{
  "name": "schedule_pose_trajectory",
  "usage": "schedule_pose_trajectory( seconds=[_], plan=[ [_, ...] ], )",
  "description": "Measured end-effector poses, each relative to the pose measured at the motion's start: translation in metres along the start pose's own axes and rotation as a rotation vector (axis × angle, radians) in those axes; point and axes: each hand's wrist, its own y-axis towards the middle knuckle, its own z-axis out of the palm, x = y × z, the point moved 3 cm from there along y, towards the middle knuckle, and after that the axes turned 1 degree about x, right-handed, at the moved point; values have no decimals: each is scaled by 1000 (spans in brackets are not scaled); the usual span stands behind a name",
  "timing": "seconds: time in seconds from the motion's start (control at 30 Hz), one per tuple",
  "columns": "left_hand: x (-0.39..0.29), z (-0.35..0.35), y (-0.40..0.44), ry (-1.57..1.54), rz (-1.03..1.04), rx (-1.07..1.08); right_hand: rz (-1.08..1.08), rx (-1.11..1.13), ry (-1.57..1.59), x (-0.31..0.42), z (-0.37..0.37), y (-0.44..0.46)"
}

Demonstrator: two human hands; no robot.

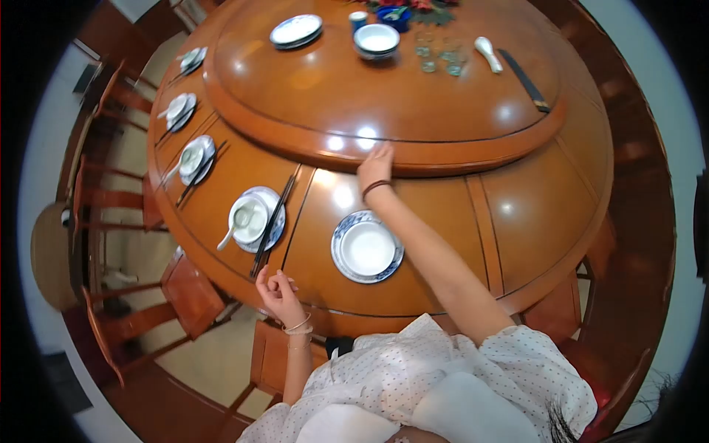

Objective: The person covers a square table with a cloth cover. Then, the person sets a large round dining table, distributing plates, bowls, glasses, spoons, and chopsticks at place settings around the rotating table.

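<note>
My right hand (pixel 376 168) reaches forward and rests on the rim of the raised wooden turntable (pixel 295 145), fingers laid flat on it and holding nothing. Just below that arm, a white bowl (pixel 368 249) sits on a blue-patterned plate (pixel 341 260). My left hand (pixel 279 295) hovers by the table's near edge, fingers loosely bent and apart, with nothing visible in them. Closest to it are black chopsticks (pixel 274 225) leaning over the edge of a plate (pixel 275 198), which carries a bowl (pixel 253 210) with a white spoon (pixel 227 236) in it.
On the turntable stand stacked plates (pixel 295 30), stacked bowls (pixel 377 40), several small glasses (pixel 428 65), a white spoon (pixel 488 55) and dark chopsticks (pixel 524 80). More place settings (pixel 197 159) line the table's left side. Wooden chairs (pixel 190 292) surround the table.
</note>
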Motion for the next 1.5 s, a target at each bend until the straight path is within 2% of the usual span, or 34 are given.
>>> schedule_pose_trajectory(
  seconds=[0.03,0.1,0.17,0.2,0.23,0.3,0.37,0.4,0.43,0.47,0.53,0.57,0.63,0.7,0.73,0.77,0.8,0.83,0.87,0.97,1.1,1.23,1.3,1.37,1.4,1.43,1.47,1.5],
  plan=[
    [-5,11,6,-7,18,16,-27,-3,69,2,-9,-1],
    [-13,40,15,-56,20,92,-242,46,188,-7,-35,-13],
    [-18,74,23,-68,63,209,-348,-104,633,-19,-31,-9],
    [-23,90,26,18,78,287,-445,-12,842,-31,-33,-8],
    [-24,108,30,17,135,311,-426,-88,1137,-48,-37,-14],
    [-26,145,36,68,127,445,-366,-333,1297,-78,-29,-9],
    [-33,185,45,182,190,589,-91,-355,1561,-118,-15,-6],
    [-28,205,51,204,188,650,36,-480,1451,-135,2,5],
    [-22,228,58,219,202,690,136,-540,1530,-153,22,14],
    [-15,250,66,241,334,727,209,-667,1555,-171,42,26],
    [-10,302,79,226,445,787,397,-633,1712,-206,53,39],
    [3,329,90,274,462,768,476,-677,1598,-223,53,45],
    [11,378,108,350,478,743,696,-509,1747,-244,50,63],
    [15,421,124,379,477,735,706,-510,1614,-261,71,108],
    [21,440,133,372,502,671,710,-517,1485,-267,78,127],
    [25,455,141,364,528,608,708,-515,1485,-270,74,139],
    [27,468,146,363,527,606,718,-539,1300,-273,61,148],
    [25,476,149,366,555,512,725,-560,1114,-279,46,154],
    [28,481,155,373,582,419,724,-555,1114,-277,40,162],
    [34,489,166,384,565,323,767,-565,1107,-273,32,178],
    [35,500,182,443,543,339,821,-560,1150,-268,29,188],
    [35,504,197,466,489,300,802,-592,1293,-263,39,196],
    [34,501,197,484,493,262,817,-565,1462,-262,49,203],
    [31,494,195,325,504,322,793,-632,1479,-259,54,206],
    [26,490,192,200,533,347,774,-664,1630,-257,56,207],
    [24,484,189,201,532,343,749,-693,1781,-255,59,207],
    [8,472,176,73,454,440,746,-687,1782,-255,55,203],
    [2,461,166,-56,373,534,800,-598,2011,-254,51,195]
  ],
)
